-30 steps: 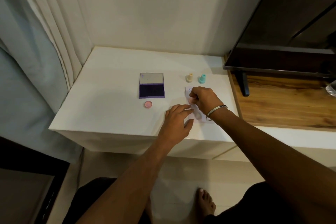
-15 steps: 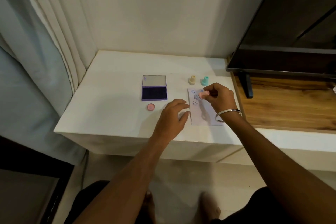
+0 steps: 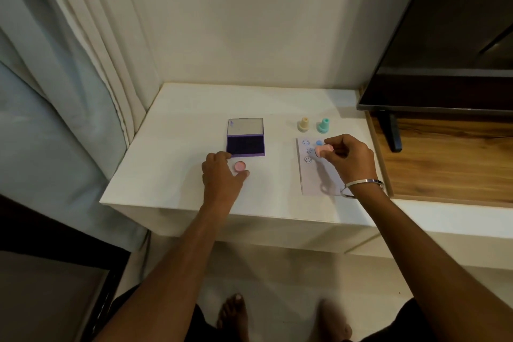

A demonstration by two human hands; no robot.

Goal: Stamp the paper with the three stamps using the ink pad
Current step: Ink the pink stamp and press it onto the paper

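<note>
The pink stamp (image 3: 322,150) is pinched in the fingertips of the right hand (image 3: 350,159) and is now held tilted just above the paper (image 3: 316,175), lifted a little further than half a second ago. Smiley prints and a blue dot are seen at the paper's far end, near the right edge of the counter (image 3: 180,125). The left hand (image 3: 222,175) has been moved off the paper's left edge to the pink cap (image 3: 240,166), which is loosely bracketed by thumb and forefinger, fingers curled, nothing gripped. The open ink pad (image 3: 245,137) is left mid-counter. The yellow stamp (image 3: 304,124) and teal stamp (image 3: 323,125) are kept upright beyond the paper.
</note>
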